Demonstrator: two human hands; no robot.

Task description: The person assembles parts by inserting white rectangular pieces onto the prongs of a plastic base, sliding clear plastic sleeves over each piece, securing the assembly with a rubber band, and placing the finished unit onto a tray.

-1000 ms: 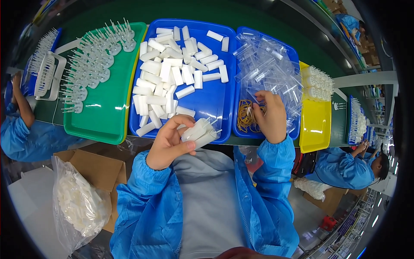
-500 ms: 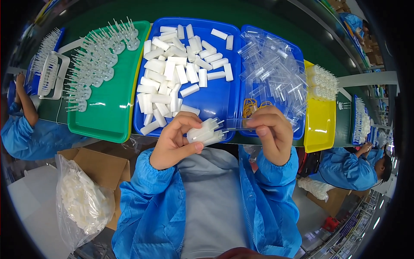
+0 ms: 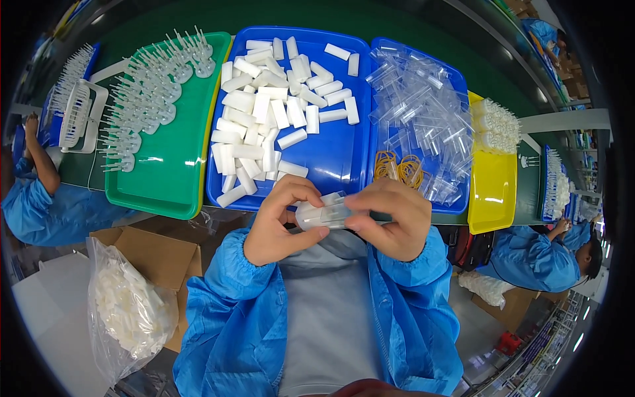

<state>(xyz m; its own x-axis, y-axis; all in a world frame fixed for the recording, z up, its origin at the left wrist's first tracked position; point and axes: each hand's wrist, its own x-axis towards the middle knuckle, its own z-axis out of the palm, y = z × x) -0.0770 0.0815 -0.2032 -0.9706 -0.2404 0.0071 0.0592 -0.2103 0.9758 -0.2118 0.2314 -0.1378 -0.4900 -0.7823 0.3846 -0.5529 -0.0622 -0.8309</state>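
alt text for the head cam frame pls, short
Both hands, left hand and right hand, hold a small bundle of white and clear plastic pieces between them at the table edge. Behind lie a green tray, two blue trays of plastic parts, and rubber bands.

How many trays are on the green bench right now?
5, maybe more hidden: a small blue tray far left, the green tray, the big blue tray of white blocks, the blue tray of clear pieces, and the yellow tray. More bins at far right are unclear.
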